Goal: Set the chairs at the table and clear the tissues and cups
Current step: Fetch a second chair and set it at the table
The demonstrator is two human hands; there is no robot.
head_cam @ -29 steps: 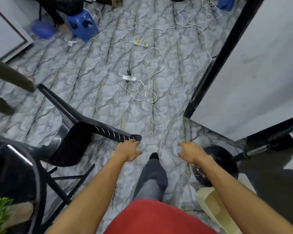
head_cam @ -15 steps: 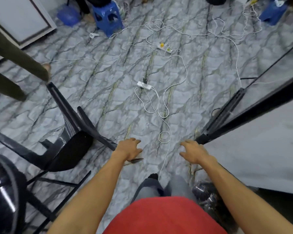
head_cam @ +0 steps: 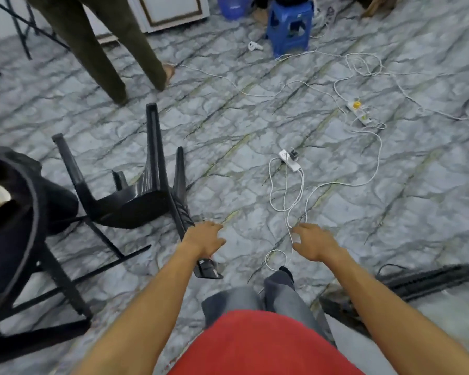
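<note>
We see the chair tipped over, its legs pointing away from us and up, its back slanting down toward us. The left hand is closed over the top edge of that back, fingers curled around the rail; the tips are hidden under it. The right hand hangs free above the floor, fingers loosely spread and holding nothing, with a white cable lying below it.

Compared with a second ago, the chair has swung round: its legs then ran off to our left, whereas they now point away from us. The left hand has kept its grip on the back throughout, and the right hand has stayed empty. The tall panel that filled the right of the view is gone from sight, so we have turned left.

We judge this as the chair being dragged and turned toward the round table at our left, beside which it now lies. It is not yet upright, so the first step of the task remains unfinished. A pale thing at the table's left edge may be a cup, but we cannot tell. We see no tissues.

The cable and power strip lie close to our feet, a likely snag.
</note>
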